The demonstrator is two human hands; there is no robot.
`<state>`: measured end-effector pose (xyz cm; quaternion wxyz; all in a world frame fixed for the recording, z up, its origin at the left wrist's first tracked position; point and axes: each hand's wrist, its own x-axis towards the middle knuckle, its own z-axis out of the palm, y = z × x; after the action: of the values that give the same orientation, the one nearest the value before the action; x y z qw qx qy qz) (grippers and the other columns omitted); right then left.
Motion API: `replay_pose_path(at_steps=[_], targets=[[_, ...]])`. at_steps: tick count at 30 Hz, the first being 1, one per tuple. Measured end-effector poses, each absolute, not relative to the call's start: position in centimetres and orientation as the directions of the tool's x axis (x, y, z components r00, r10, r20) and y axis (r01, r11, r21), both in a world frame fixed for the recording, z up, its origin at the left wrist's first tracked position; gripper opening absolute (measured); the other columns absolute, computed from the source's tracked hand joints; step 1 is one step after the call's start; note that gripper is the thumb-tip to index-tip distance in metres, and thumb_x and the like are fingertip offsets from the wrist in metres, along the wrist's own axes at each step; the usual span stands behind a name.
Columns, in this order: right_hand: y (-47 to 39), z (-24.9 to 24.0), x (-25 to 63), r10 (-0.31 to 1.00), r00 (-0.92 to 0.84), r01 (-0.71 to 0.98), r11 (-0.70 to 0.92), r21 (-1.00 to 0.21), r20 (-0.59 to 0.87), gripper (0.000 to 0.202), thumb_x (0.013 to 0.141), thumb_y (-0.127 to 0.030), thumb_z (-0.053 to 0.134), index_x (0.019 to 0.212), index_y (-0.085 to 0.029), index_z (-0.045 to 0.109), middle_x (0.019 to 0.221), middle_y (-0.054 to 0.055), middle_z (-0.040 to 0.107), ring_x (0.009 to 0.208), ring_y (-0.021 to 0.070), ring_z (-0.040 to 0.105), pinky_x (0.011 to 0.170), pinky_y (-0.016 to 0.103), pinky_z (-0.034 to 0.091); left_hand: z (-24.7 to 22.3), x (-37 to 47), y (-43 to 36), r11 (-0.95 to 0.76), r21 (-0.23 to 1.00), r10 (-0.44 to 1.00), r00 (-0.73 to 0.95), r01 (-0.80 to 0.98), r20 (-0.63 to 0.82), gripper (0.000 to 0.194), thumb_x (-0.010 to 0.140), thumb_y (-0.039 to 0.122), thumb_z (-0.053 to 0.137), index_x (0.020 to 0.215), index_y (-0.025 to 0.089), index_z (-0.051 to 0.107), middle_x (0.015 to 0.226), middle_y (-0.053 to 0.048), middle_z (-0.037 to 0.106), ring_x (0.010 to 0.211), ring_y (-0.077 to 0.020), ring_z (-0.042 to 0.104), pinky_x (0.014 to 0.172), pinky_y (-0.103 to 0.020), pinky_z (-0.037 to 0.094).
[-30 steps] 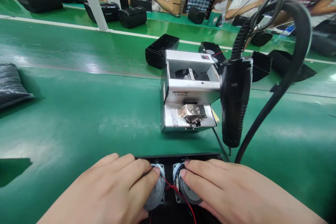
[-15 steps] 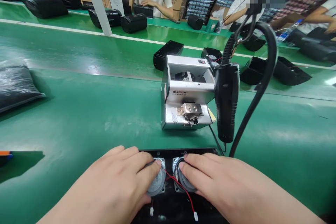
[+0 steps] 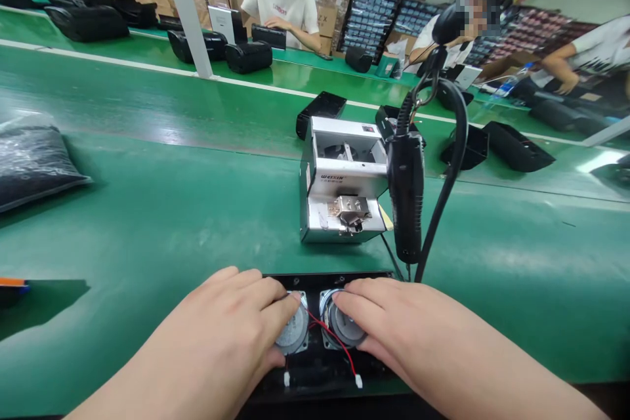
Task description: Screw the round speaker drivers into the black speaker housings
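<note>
Fingers of both hands lie flat and close together, pressing down rather than pinching. Those of the left hand cover the left speaker driver, and those of the right hand cover the right speaker driver. Both drivers sit side by side in a black panel on the green bench, directly under the fingertips. Between the two sets of fingertips a red wire crosses the gap and ends in small white connectors on the near side of the fingers.

Beyond the fingertips stands a silver screw feeder; just to its right hangs a black electric screwdriver on its cable. Far past these, other people sit at the opposite side of the line.

Judged from this pose, the step is seating the drivers in their recesses. Done well, pressure falls evenly on each metal back — not on one edge — so that each frame sits level, and the red wire is kept out from under the rims, where it could be pinched.
</note>
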<state>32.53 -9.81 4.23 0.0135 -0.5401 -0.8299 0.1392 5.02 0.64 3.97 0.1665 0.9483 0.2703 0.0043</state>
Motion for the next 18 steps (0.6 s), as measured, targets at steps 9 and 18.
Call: replay_pose_path(at_steps=[9,18], targets=[[-10.0,4.4,32.5,0.896,-0.429,0.884,0.389,-0.262,-0.117,0.060,0.095,-0.003,0.081,0.145,-0.029,0.062,0.133,0.002,0.076,0.113,0.0281,0.077,0.087,0.043,0.066,1.5,3.7,0.1,-0.829,0.331,0.520,0.839,0.451,0.159,0.052,0.084,0.013,0.090,0.130,0.032,0.076,0.125,0.004,0.084,0.103,-0.0277,0.076,0.096,-0.046,0.048],[-9.8,4.7,32.4,0.873,-0.477,0.864,0.444,-0.239,-0.100,0.057,0.097,-0.005,0.079,0.147,-0.027,0.062,0.137,0.000,0.077,0.115,0.0267,0.079,0.084,0.043,0.071,1.5,4.1,0.3,-0.813,0.364,0.533,0.832,0.454,0.151,0.052,0.082,0.011,0.082,0.129,0.035,0.076,0.121,0.006,0.085,0.101,-0.0270,0.077,0.093,-0.044,0.049]])
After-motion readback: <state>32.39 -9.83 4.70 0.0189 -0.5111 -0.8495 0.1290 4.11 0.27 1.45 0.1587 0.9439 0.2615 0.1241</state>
